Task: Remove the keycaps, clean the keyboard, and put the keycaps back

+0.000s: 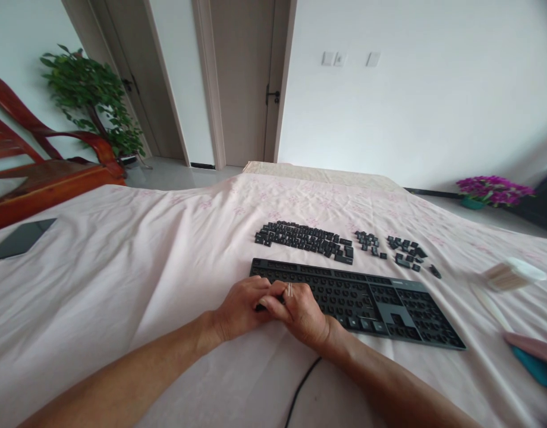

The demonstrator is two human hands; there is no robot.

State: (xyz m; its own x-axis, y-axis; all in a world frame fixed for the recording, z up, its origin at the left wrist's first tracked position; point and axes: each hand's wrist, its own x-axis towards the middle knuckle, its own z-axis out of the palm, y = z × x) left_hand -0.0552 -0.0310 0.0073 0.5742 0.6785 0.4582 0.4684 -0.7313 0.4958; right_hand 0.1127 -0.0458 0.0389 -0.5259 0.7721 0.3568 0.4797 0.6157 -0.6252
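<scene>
A dark keyboard (396, 291) lies slanted on the pink cloth, with most of its keycaps off and a few still along the bottom row. My left hand (242, 306) is closed around its left end, fingers curled over the edge. Against it, my right hand (302, 312) is bent over the left keys with thumb and fingers pinched together. Two thin pale strips (290, 289) show at the right fingers; what they belong to is unclear. Between the hands, a small dark patch shows. Behind the keyboard lie loose black keycaps (300, 238), with smaller groups (405, 249) to the right.
A clear box of thin sticks (514, 273) and a brush with a pale handle (492, 306) and blue part lie at right. A black cable (302, 383) runs toward me. A dark tablet-like slab (21, 238) lies far left, near a wooden chair (54, 160).
</scene>
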